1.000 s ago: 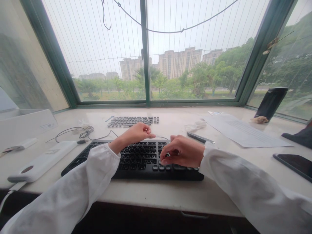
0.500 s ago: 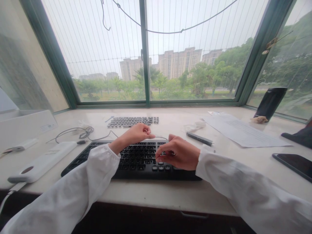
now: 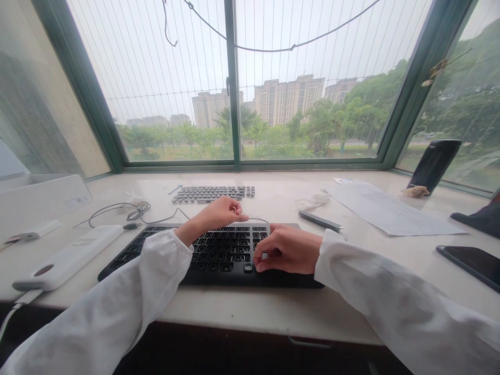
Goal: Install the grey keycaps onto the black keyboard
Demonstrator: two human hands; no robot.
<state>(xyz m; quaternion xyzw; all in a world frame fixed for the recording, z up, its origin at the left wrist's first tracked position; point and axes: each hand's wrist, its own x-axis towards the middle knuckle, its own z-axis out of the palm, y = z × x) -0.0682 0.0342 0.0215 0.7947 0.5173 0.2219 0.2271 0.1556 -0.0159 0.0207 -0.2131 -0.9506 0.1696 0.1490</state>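
Observation:
A black keyboard point(image 3: 219, 250) lies in front of me, most of its key positions bare of caps. My right hand point(image 3: 287, 250) is down on its right part, thumb and fingers closed at a keycap in the bottom row. A keycap point(image 3: 248, 267) shows just left of those fingertips. Above the keyboard's back edge hovers my left hand point(image 3: 222, 213), fingers curled and thumb pressed against them; what they hold, if anything, cannot be made out. Behind it, loose keycaps point(image 3: 207, 194) lie in rows on the white sill.
A pen-like black tool point(image 3: 320, 222) and a sheet of paper point(image 3: 390, 208) lie to the right, with a phone point(image 3: 474, 263) nearer me. On the left are a white power bank point(image 3: 70, 258), a coiled cable point(image 3: 138, 211) and a white box point(image 3: 42, 198). The window stands behind.
My right hand has lowered slightly onto the bottom row, its fingers now covering keycaps that showed before. The left hand has stayed in place.

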